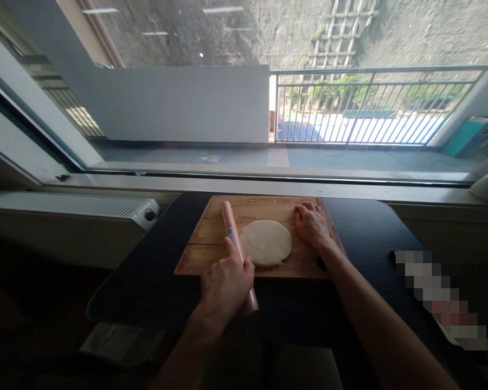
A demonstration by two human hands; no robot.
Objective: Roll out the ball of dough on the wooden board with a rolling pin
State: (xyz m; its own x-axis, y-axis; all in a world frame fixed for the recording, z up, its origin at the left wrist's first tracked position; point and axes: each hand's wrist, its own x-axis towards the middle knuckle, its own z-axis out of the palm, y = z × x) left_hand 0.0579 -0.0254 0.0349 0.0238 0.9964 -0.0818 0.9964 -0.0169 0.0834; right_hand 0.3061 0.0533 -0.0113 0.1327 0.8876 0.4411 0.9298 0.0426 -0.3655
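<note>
A flat, rounded sheet of pale dough (pixel 266 243) lies on a wooden cutting board (pixel 207 233). My left hand (pixel 226 277) is closed around a pinkish rolling pin (pixel 230 218), which slants along the dough's left edge. The pin's near end sticks out past the front of the board. To the right of the dough, my right hand (pixel 311 223) rests on the board with its fingers slightly bent and nothing visible in them. A dark hole in the board shows just below the right wrist.
The board sits on a black table (pixel 146 276) with rounded corners, up against a window sill (pixel 268 188). A white radiator (pixel 73 216) stands at the left. On the table's right side lies a blurred-out flat item (pixel 439 298). Beyond the glass is a railing (pixel 374 108).
</note>
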